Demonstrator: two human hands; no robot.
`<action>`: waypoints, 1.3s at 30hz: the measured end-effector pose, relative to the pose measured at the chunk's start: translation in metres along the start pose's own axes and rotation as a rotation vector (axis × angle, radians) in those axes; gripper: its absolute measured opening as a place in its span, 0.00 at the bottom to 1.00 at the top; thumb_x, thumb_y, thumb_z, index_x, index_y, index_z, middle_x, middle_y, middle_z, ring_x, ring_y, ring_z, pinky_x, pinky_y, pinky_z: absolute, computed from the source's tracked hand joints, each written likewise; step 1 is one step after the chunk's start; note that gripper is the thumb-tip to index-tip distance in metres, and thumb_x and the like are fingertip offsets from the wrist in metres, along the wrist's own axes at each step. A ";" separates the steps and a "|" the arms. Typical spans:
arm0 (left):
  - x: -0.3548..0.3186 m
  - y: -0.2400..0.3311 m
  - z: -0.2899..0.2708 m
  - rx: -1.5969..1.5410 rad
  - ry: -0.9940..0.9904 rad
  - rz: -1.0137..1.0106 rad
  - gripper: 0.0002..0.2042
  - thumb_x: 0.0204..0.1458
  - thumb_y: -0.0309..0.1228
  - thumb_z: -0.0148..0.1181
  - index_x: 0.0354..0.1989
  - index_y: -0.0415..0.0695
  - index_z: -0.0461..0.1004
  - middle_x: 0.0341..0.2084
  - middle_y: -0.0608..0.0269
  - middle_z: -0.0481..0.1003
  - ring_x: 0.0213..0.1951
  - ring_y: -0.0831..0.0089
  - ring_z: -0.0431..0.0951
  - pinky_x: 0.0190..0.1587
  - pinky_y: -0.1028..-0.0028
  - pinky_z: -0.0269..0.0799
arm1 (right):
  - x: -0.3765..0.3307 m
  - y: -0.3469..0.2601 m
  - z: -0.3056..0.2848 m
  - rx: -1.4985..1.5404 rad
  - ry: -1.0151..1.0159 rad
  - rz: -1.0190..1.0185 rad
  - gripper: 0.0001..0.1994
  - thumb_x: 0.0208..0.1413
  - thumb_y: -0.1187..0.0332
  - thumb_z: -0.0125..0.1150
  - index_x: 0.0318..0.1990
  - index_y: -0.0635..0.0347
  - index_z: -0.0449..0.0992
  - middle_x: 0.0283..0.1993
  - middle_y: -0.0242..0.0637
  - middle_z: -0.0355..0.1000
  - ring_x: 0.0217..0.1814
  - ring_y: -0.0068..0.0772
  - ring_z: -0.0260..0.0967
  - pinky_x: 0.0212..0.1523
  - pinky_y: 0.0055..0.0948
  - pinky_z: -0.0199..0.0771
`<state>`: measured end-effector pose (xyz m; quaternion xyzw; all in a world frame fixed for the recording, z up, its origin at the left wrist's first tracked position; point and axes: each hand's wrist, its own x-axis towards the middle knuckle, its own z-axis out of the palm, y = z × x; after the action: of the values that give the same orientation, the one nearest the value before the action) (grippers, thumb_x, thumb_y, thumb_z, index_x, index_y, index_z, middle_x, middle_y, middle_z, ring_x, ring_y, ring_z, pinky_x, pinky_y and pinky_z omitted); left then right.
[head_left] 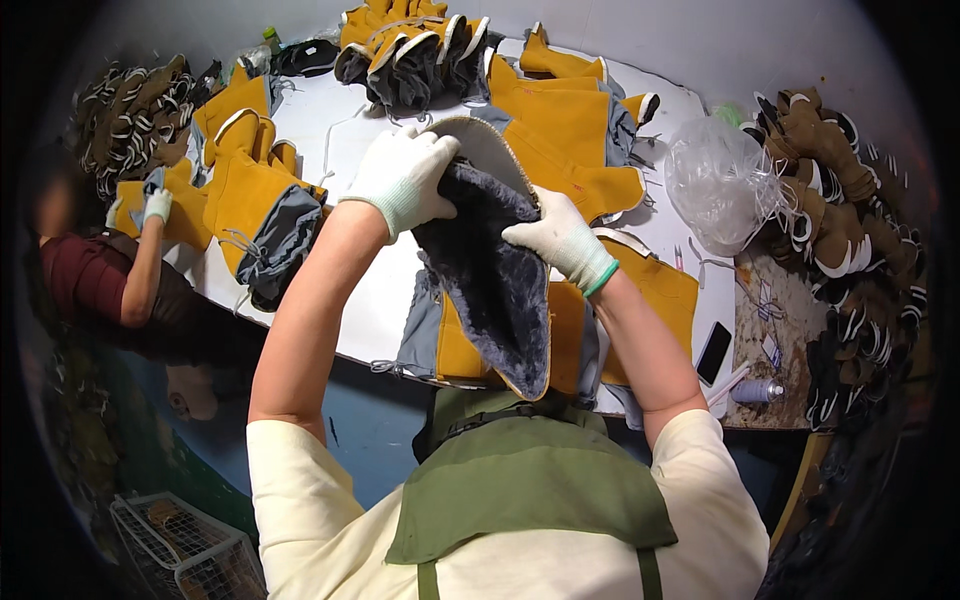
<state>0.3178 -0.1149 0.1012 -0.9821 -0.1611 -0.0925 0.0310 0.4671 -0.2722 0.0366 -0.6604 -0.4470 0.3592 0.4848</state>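
Both my hands wear white knit gloves and hold up a boot upper (490,290) by its edges. Its dark grey fleece lining faces me, and a thin yellow edge runs down to the pointed lower end. My left hand (408,178) grips the upper left, fingers curled over by the pale rim (485,150). On the other side, my right hand (562,238) pinches the right edge, thumb on the fleece. Beneath it, yellow boot uppers with grey fabric cuffs (420,325) lie on the white table.
More yellow uppers (560,110) lie across the white table (340,130). A clear plastic bag (715,185), phone (713,352) and spool (757,391) sit rightward. Brown uppers (825,150) are heaped at right. Leftward, a co-worker (100,280) handles a yellow piece. A wire basket (185,550) stands below.
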 end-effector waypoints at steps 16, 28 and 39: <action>-0.017 -0.015 0.031 -0.203 0.646 -0.190 0.28 0.50 0.36 0.67 0.59 0.44 0.66 0.47 0.47 0.74 0.48 0.53 0.76 0.51 0.64 0.72 | -0.002 0.024 0.008 0.233 0.052 -0.022 0.21 0.47 0.68 0.63 0.49 0.71 0.72 0.40 0.42 0.76 0.41 0.31 0.73 0.48 0.28 0.72; -0.166 -0.004 0.094 -1.886 0.285 -0.771 0.19 0.55 0.25 0.53 0.57 0.39 0.68 0.48 0.63 0.75 0.48 0.71 0.76 0.54 0.71 0.70 | -0.018 0.046 0.020 0.496 -0.257 -0.011 0.28 0.66 0.50 0.47 0.62 0.66 0.65 0.59 0.42 0.68 0.60 0.34 0.68 0.59 0.31 0.70; -0.227 -0.038 0.162 -1.966 0.322 -0.801 0.33 0.57 0.55 0.55 0.64 0.45 0.63 0.57 0.60 0.70 0.57 0.65 0.70 0.59 0.62 0.68 | -0.040 0.169 0.065 -0.020 0.027 0.386 0.32 0.53 0.56 0.65 0.59 0.72 0.67 0.56 0.53 0.71 0.57 0.41 0.69 0.59 0.31 0.66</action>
<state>0.1222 -0.1344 -0.1003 -0.4284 -0.3205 -0.3134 -0.7846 0.4356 -0.3111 -0.1422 -0.7434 -0.3088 0.4323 0.4064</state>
